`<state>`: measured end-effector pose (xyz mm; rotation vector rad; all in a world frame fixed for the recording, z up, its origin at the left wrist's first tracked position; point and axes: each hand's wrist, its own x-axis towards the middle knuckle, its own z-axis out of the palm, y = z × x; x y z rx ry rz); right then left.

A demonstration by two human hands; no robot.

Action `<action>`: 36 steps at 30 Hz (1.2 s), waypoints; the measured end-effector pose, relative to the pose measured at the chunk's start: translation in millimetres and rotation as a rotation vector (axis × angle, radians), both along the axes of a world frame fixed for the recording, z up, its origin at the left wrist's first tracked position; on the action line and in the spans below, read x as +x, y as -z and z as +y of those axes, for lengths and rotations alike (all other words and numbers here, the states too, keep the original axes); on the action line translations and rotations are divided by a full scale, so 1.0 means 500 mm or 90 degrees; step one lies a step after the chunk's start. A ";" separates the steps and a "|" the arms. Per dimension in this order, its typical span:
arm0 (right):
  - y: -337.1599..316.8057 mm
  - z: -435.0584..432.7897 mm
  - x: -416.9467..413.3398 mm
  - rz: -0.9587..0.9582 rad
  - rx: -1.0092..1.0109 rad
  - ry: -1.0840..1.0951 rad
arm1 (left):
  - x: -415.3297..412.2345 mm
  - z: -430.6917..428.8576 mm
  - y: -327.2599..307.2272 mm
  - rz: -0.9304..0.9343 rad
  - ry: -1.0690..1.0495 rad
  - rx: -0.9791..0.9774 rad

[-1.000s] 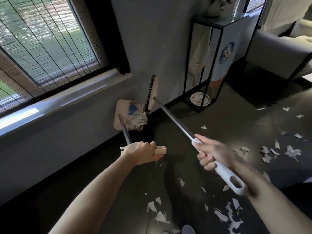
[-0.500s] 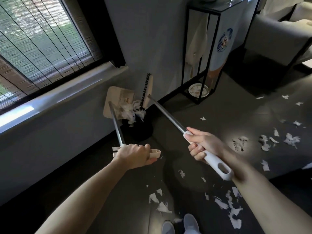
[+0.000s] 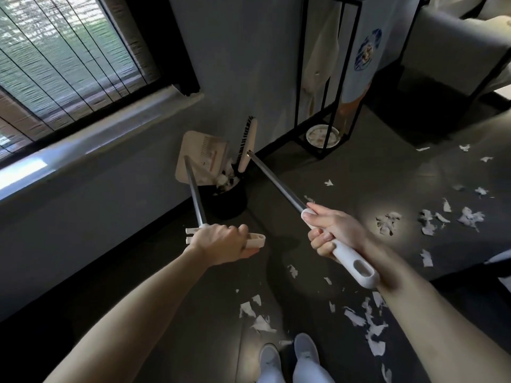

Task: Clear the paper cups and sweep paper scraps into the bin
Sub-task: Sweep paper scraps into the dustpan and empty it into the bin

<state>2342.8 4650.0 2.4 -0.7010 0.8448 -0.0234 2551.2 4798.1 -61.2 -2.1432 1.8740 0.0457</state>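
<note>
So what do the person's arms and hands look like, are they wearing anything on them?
Both are bare. The left hand and right hand have no gloves, and I see no rings, watch or bracelet. The left forearm and right forearm show no sleeve right up to the picture's edge. Lower down, pale trousers and light grey shoes show.

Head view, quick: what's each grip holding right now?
Left grip: closed around the dustpan handle.
Right grip: closed around the broom handle.
</note>
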 end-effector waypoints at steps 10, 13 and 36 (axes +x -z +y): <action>-0.010 0.009 0.006 -0.017 -0.025 0.006 | -0.026 0.032 0.039 0.047 -0.055 0.031; -0.005 0.011 0.001 -0.015 -0.015 0.016 | -0.037 0.020 0.043 0.055 -0.055 0.020; -0.123 0.009 -0.066 -0.014 -0.143 0.069 | 0.113 -0.020 -0.479 0.422 -0.313 -0.612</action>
